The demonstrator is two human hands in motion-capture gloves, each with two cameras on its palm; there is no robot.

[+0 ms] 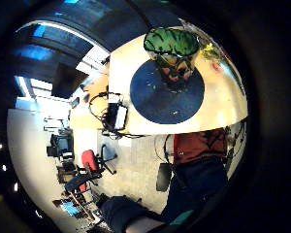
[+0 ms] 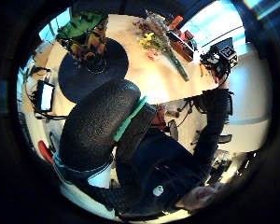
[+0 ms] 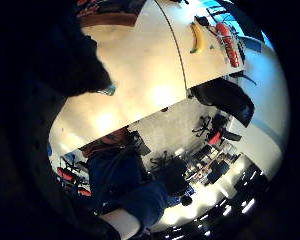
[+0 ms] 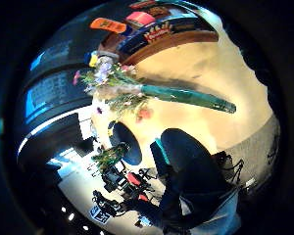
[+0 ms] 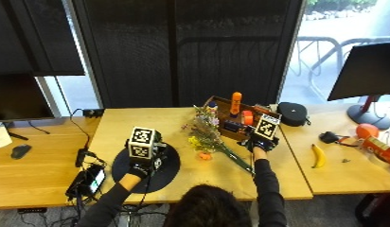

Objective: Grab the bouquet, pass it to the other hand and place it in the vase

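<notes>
The bouquet point(image 5: 209, 136), yellow and purple flowers with long green stems, lies flat on the wooden table point(image 5: 280, 175); it also shows in both thumb side views point(image 2: 157, 38) point(image 4: 137, 93). Held above the table just right of the stems, my right hand point(image 5: 260, 142) has relaxed fingers and nothing in it. The vase point(image 1: 172, 48) point(image 2: 86, 36) stands on a round dark mat point(image 5: 163, 172). My left hand point(image 5: 138, 166) hovers over the vase, holds nothing, and hides most of it in the outside view.
A wooden box point(image 5: 215, 103) with an orange bottle point(image 5: 236, 103) and small items stands behind the bouquet. A black case point(image 5: 293, 113) and a banana point(image 5: 319, 155) lie to the right. A device with cables point(image 5: 91, 179) sits at the table's left edge.
</notes>
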